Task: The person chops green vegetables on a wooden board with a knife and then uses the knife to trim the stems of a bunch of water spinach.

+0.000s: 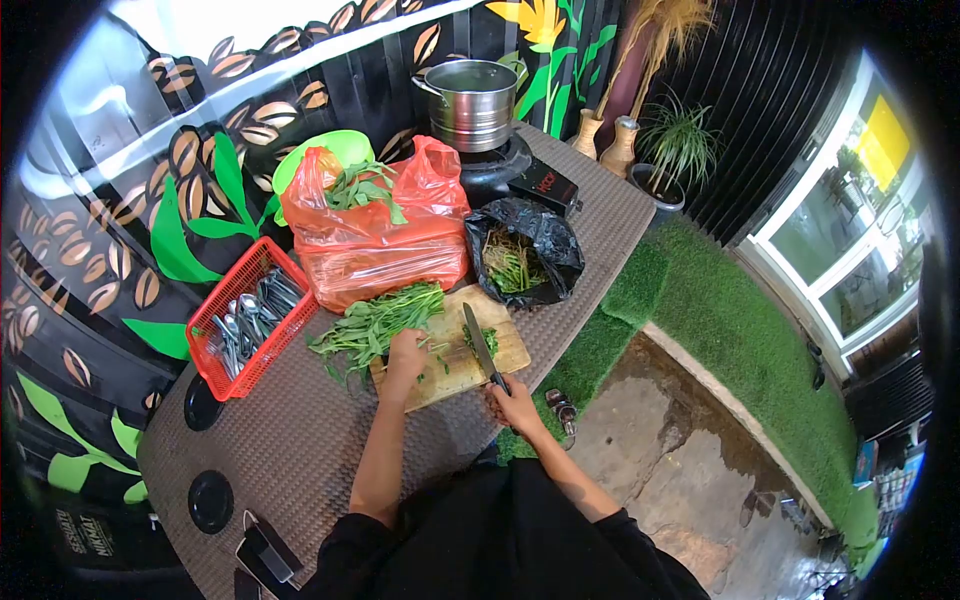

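Note:
On a wooden cutting board [455,378] lies a heap of leafy green stems [385,322], spilling over its left side. My left hand [407,353] is closed at the near end of the heap, its fingers wrapped on the greens. The handle of a knife [479,340] is in my right hand [514,402], with the blade pointing away over the board. Small chopped greens [486,344] lie beside the blade. Behind the board stands a red plastic bag [380,240] with leaves on top. An open black bag [525,250] holding stems and scraps is at the right.
A red basket [297,322] of spoons and forks stands at the left, near two black round dishes [211,501]. A steel pot [470,105] is on a stove [540,185] at the back. A green bowl [345,147] sits behind the red bag. A phone [270,550] lies near the front.

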`<state>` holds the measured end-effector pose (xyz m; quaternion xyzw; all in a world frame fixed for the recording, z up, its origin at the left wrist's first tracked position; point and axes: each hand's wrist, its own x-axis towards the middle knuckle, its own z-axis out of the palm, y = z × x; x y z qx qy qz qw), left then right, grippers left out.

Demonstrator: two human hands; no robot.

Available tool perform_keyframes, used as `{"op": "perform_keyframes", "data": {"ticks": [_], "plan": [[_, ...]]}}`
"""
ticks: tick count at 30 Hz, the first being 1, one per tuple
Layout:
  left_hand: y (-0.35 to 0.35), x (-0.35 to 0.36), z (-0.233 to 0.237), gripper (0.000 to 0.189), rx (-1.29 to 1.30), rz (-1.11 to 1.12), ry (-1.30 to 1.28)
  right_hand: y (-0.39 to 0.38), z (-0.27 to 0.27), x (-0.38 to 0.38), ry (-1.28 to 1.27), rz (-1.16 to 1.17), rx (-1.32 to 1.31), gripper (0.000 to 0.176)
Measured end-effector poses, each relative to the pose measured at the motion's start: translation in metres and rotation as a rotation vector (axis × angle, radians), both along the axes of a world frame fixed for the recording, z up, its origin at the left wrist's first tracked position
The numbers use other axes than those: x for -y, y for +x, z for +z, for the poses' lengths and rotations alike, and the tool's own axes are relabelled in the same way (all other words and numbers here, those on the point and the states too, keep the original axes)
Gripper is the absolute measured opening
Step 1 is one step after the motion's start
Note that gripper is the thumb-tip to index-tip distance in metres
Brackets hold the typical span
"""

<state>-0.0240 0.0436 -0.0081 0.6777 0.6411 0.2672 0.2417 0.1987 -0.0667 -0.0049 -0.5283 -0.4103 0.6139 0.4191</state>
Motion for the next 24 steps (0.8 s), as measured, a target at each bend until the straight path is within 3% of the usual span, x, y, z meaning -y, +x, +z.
{"op": "perform_keyframes", "data": {"ticks": [4, 6, 12, 19, 24], "plan": [[-0.005, 0.002, 0.008, 0.023, -0.022, -0.109, 0.055, 0.000, -0.005, -0.002, 0.000, 0.004, 0.045, 0.017], [-0.004, -0.002, 0.011, 0.014, 0.019, -0.181, -0.058, -0.001, -0.007, -0.003, -0.011, 0.001, 0.044, 0.019], [0.011, -0.003, 0.013, 0.018, 0.102, -0.162, 0.143, -0.001, -0.008, 0.000, 0.000, -0.011, 0.065, 0.019], [0.012, 0.004, 0.003, 0.015, 0.172, -0.099, 0.062, -0.002, -0.004, 0.001, 0.001, -0.005, 0.077, 0.017], [0.018, 0.017, 0.003, 0.015, -0.076, -0.150, 0.333, -0.002, -0.003, 0.002, 0.013, 0.025, 0.049, 0.018]]}}
